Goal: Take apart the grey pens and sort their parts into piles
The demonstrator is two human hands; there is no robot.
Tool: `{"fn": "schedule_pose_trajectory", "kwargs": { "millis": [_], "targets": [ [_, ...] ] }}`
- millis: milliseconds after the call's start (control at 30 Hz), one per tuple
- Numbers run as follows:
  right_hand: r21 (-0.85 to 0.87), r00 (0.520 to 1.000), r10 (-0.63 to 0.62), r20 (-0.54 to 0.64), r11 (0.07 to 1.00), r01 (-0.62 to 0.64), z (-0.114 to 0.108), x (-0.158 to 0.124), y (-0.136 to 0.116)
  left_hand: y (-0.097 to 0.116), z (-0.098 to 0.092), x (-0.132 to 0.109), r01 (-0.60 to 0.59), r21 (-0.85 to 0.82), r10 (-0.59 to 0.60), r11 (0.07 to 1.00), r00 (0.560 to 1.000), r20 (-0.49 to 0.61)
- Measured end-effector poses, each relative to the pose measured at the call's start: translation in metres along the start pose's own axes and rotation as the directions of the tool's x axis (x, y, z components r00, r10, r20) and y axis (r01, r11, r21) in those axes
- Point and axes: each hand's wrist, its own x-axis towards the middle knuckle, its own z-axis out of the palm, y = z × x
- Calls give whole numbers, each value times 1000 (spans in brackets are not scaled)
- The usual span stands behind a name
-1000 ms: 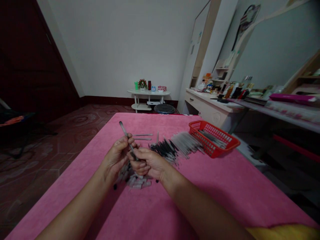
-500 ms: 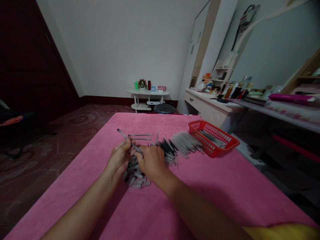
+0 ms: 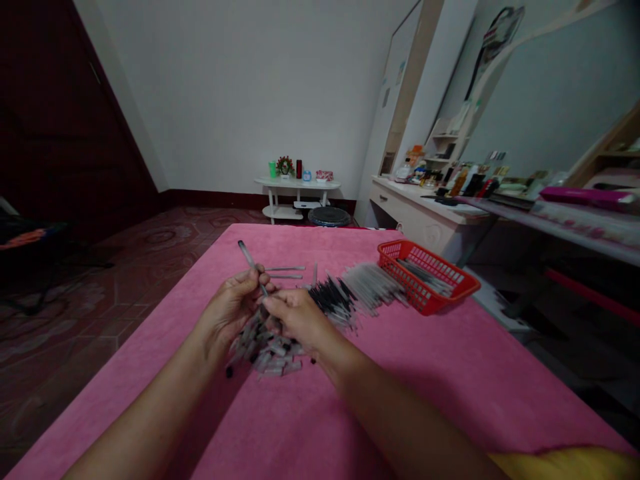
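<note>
A slim pen (image 3: 246,253) with a dark tip at its upper end slants between my two hands. My left hand (image 3: 237,297) pinches it around the middle. The fingers of my right hand (image 3: 293,313) are closed at its lower end, which they partly cover. Beneath my hands lies a pile of clear pen caps (image 3: 277,360), some with black parts. Two finished-looking thin pens (image 3: 287,272) rest side by side just beyond my left hand. To the right, dark-ended refills (image 3: 333,297) lie heaped beside a bundle of pale, clear tubes (image 3: 373,287).
A red plastic basket (image 3: 430,307) holding more thin sticks stands at the table's right edge. Pink cloth (image 3: 400,400) covers the table. Beyond are a white stand (image 3: 297,181) with small items, a round black stool (image 3: 329,216) and a cluttered dresser (image 3: 425,213).
The pen has turned steeper, its dark upper end rising. My right hand has shifted slightly left and down along it, uncovering more of the pile.
</note>
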Motion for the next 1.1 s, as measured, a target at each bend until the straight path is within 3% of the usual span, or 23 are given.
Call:
{"fn": "schedule_pose_trajectory", "kwargs": {
  "millis": [33, 67, 133, 200, 267, 400, 600, 667, 733, 800, 867, 933, 1000, 1100],
  "targets": [
    [-231, 992, -82, -101, 971, 57, 1, -2, -1, 2, -2, 3, -5, 4, 5, 1000, 999, -46],
    [-459, 973, -171, -157, 885, 81, 3, -6, -2, 5, -5, 6, -12, 1, 12, 1000, 995, -96],
    [-783, 946, -286, -152, 619, 61, 8, -13, -5, 15, -17, 14, -81, -39, 68, 996, 959, -274],
    [-911, 949, -301, -95, 411, 39, 15, -19, -6, 25, -30, 20, -202, -53, 164, 978, 900, -403],
    [-944, 961, -269, -66, 330, 28, 20, -20, -5, 31, -40, 22, -249, -4, 225, 969, 882, -415],
    [-945, 970, -227, -83, 328, -4, 19, -13, 7, 22, -37, 18, -250, 269, 321, 930, 909, -266],
    [-952, 960, -279, -17, 298, 70, 16, -8, 26, -3, -30, 17, -385, 652, 524, 654, 851, -23],
    [-946, 959, -284, 0, 310, 92, 14, -8, 26, -8, -35, 17, -399, 776, 559, 489, 826, 72],
    [-934, 960, -281, -6, 345, 96, 6, -6, 23, -12, -42, 17, -389, 902, 571, 187, 790, 223],
    [-914, 963, -261, -63, 402, 49, -8, -2, 20, -16, -47, 16, -353, 923, 526, -151, 762, 377],
    [-874, 958, -231, -171, 484, -40, -25, 4, 18, -20, -51, 15, -305, 872, 462, -382, 754, 467],
    [-800, 945, -210, -252, 594, -81, -41, 11, 19, -23, -52, 13, -272, 821, 408, -503, 762, 503],
    [-727, 940, -200, -275, 684, -67, -51, 16, 21, -25, -50, 11, -261, 783, 359, -565, 777, 518],
    [-693, 937, -223, -269, 720, -28, -55, 17, 22, -26, -47, 9, -275, 750, 304, -601, 789, 534]
  ]
}}
